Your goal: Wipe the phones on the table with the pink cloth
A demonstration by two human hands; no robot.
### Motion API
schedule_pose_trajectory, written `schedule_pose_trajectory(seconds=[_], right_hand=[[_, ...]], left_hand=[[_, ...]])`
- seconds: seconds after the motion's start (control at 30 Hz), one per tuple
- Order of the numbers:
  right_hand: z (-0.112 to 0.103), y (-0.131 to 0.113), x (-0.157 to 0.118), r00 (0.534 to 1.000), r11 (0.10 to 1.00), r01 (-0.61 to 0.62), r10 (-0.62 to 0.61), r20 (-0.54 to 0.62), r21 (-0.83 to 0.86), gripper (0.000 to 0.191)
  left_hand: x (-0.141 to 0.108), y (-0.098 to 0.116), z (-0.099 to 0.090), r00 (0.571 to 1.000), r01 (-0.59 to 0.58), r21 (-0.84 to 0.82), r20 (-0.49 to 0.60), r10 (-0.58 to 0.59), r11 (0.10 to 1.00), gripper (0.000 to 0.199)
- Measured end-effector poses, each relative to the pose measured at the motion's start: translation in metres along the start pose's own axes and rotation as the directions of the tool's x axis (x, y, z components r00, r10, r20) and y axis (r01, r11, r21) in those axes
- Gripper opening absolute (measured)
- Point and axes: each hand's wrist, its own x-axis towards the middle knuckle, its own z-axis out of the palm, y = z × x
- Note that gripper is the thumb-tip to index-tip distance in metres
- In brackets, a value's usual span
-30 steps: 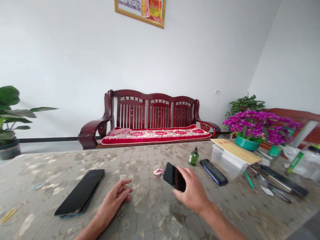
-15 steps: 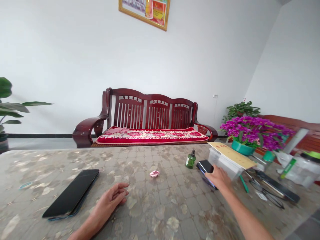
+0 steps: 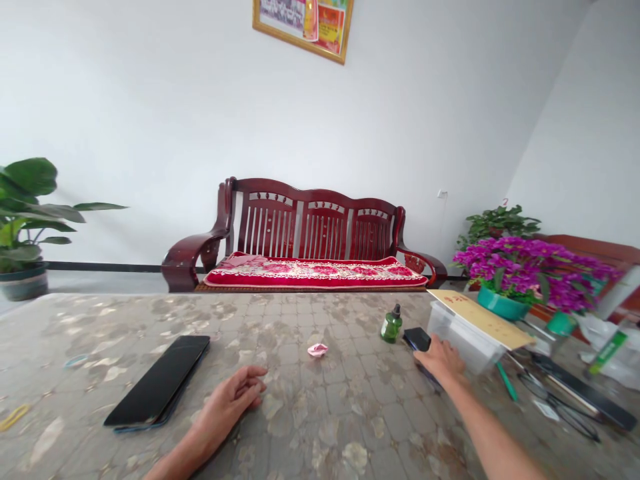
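Observation:
My right hand [image 3: 443,363] grips a dark phone [image 3: 418,339] near the right side of the table, with fingers and thumb around its edges. The phone lies low, close to the tabletop, and my hand hides much of it. My left hand [image 3: 235,400] rests on the patterned tablecloth [image 3: 300,427], fingers loosely bent and holding nothing. To its left lies a black tablet-like device [image 3: 160,380] with a bluish lower edge. A small crumpled pink item [image 3: 317,350] sits between my hands. Just left of the phone a green bottle [image 3: 391,325] stands upright.
A clear plastic box [image 3: 463,337] with a yellow card [image 3: 483,320] on top borders my right hand. Beyond are purple flowers [image 3: 530,267], a green pen [image 3: 507,381], glasses [image 3: 565,410] and a black case [image 3: 585,390]. A yellow band [image 3: 14,417] lies far left.
The view has swung slightly left, so everything appears further right. The phone under my right hand looks lower and flatter. My left hand keeps its place on the table.

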Motion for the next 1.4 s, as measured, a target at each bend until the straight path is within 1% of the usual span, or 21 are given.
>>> schedule_pose_trajectory(seconds=[0.17,0.4,0.53,0.6,0.67,0.7,0.73,0.77,0.8,0.83,0.87,0.9,0.97,1.0,1.03,1.07,1.1,1.17,1.27,1.33,1.4], right_hand=[[0.002,0.004,0.005,1.0,1.0,0.012,-0.012,0.023,-0.001,0.064],[0.002,0.007,0.006,0.998,0.999,0.033,-0.033,0.05,0.011,0.063],[0.004,0.015,0.01,0.997,0.998,0.052,-0.053,0.061,0.029,0.068],[0.003,0.018,0.009,0.998,0.998,0.063,-0.064,0.011,0.026,0.066],[0.002,0.012,-0.001,0.981,0.99,0.132,-0.124,-0.147,0.045,0.056],[0.001,0.005,-0.01,0.95,0.975,0.209,-0.184,-0.252,0.075,0.049],[0.0,-0.007,-0.022,0.902,0.943,0.308,-0.245,-0.355,0.13,0.045],[0.0,-0.022,-0.037,0.839,0.874,0.447,-0.336,-0.428,0.189,0.042],[-0.001,-0.041,-0.053,0.782,0.779,0.572,-0.423,-0.458,0.257,0.04],[-0.001,-0.062,-0.071,0.747,0.682,0.653,-0.507,-0.43,0.331,0.037],[-0.001,-0.085,-0.089,0.733,0.614,0.68,-0.574,-0.364,0.401,0.035],[-0.001,-0.107,-0.106,0.724,0.579,0.681,-0.626,-0.29,0.449,0.036],[0.0,-0.149,-0.132,0.714,0.575,0.663,-0.677,-0.175,0.48,0.044],[0.001,-0.166,-0.14,0.718,0.589,0.652,-0.683,-0.137,0.477,0.051],[0.003,-0.18,-0.146,0.721,0.605,0.644,-0.685,-0.105,0.468,0.057],[0.005,-0.191,-0.15,0.722,0.617,0.641,-0.686,-0.087,0.456,0.062],[0.009,-0.2,-0.151,0.721,0.623,0.644,-0.689,-0.079,0.444,0.063],[0.019,-0.21,-0.151,0.706,0.61,0.666,-0.701,-0.099,0.43,0.056],[0.036,-0.214,-0.15,0.669,0.555,0.713,-0.722,-0.178,0.427,0.033],[0.045,-0.214,-0.15,0.663,0.542,0.726,-0.715,-0.223,0.423,0.032],[0.049,-0.215,-0.15,0.672,0.554,0.725,-0.698,-0.246,0.409,0.035]], left_hand=[[-0.001,0.004,0.001,1.0,0.021,0.009,0.008,-0.021,1.0,0.053],[-0.002,0.005,0.003,1.0,-0.001,0.014,-0.004,0.001,1.0,0.048],[-0.002,0.007,0.005,1.0,-0.014,0.011,-0.008,0.014,1.0,0.044],[-0.002,0.008,0.005,1.0,-0.023,0.007,-0.013,0.023,1.0,0.041],[-0.003,0.009,0.005,0.999,-0.034,-0.003,-0.018,0.034,0.999,0.039],[-0.003,0.009,0.006,0.999,-0.042,-0.011,-0.02,0.042,0.999,0.038],[-0.003,0.008,0.006,0.999,-0.05,-0.019,-0.019,0.05,0.999,0.037],[-0.003,0.007,0.007,0.998,-0.059,-0.026,-0.02,0.059,0.998,0.036],[-0.003,0.006,0.007,0.998,-0.067,-0.028,-0.022,0.067,0.997,0.035],[-0.003,0.004,0.008,0.997,-0.076,-0.026,-0.024,0.075,0.997,0.034],[-0.003,0.003,0.009,0.996,-0.087,-0.023,-0.033,0.086,0.996,0.033],[-0.004,0.001,0.01,0.994,-0.1,-0.013,-0.048,0.099,0.995,0.031],[-0.004,0.0,0.01,0.985,-0.146,0.042,-0.089,0.149,0.988,0.028],[-0.005,0.001,0.009,0.975,-0.174,0.121,-0.118,0.188,0.977,0.025],[-0.005,0.003,0.006,0.962,-0.192,0.239,-0.149,0.231,0.952,0.022],[-0.005,0.007,0.002,0.947,-0.187,0.377,-0.176,0.269,0.907,0.021],[-0.005,0.011,-0.004,0.931,-0.155,0.509,-0.212,0.298,0.847,0.022],[-0.005,0.022,-0.02,0.905,-0.076,0.62,-0.287,0.315,0.781,0.025],[-0.004,0.039,-0.049,0.875,0.075,0.708,-0.385,0.295,0.703,0.034],[-0.004,0.045,-0.067,0.862,0.197,0.748,-0.44,0.251,0.634,0.038],[-0.004,0.047,-0.079,0.852,0.316,0.768,-0.488,0.189,0.557,0.044]])
